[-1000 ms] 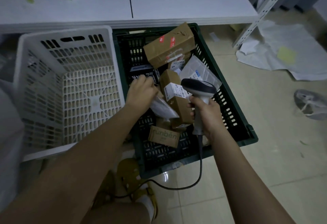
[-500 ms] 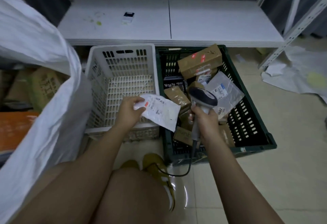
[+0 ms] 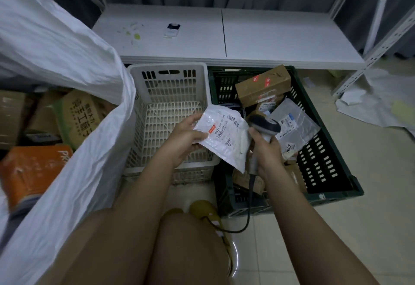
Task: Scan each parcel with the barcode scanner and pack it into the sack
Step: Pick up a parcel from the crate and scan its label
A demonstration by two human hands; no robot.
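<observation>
The left hand (image 3: 182,140) pinches a flat white parcel (image 3: 223,136) at its nine o'clock edge, thumb on top and fingers curled beneath, so the label with its barcodes and a small red tag faces up. The parcel hangs over the seam between two crates, its lower corner drooping toward five o'clock.

The right hand (image 3: 266,149) has its grip wrapped tight round the handle of the barcode scanner (image 3: 263,127). The scanner's dark head sits just beside the parcel's three o'clock edge; whether they touch I cannot tell. A black cable (image 3: 248,208) drops from the handle toward six o'clock and curls across the tiled floor (image 3: 336,228) beside a yellow shoe (image 3: 208,212).

Under the left hand, at ten to eleven o'clock of the parcel, stands a white crate (image 3: 168,77) with a slotted bottom. At three o'clock of it, touching side by side, is a dark green crate (image 3: 325,172) holding more parcels: a long brown box (image 3: 262,85) tilted against the far wall at twelve o'clock, and a grey plastic bag (image 3: 294,125) at two o'clock of the scanner.

The white sack (image 3: 74,109) fills the nine o'clock side, its mouth open, with a printed carton (image 3: 78,116) and an orange packet (image 3: 33,172) inside.

Beyond the crates, at twelve o'clock, a low white bench (image 3: 280,37) carries a small dark-and-white object (image 3: 172,29). Crumpled white sheeting (image 3: 377,104) lies on the floor at two o'clock.
</observation>
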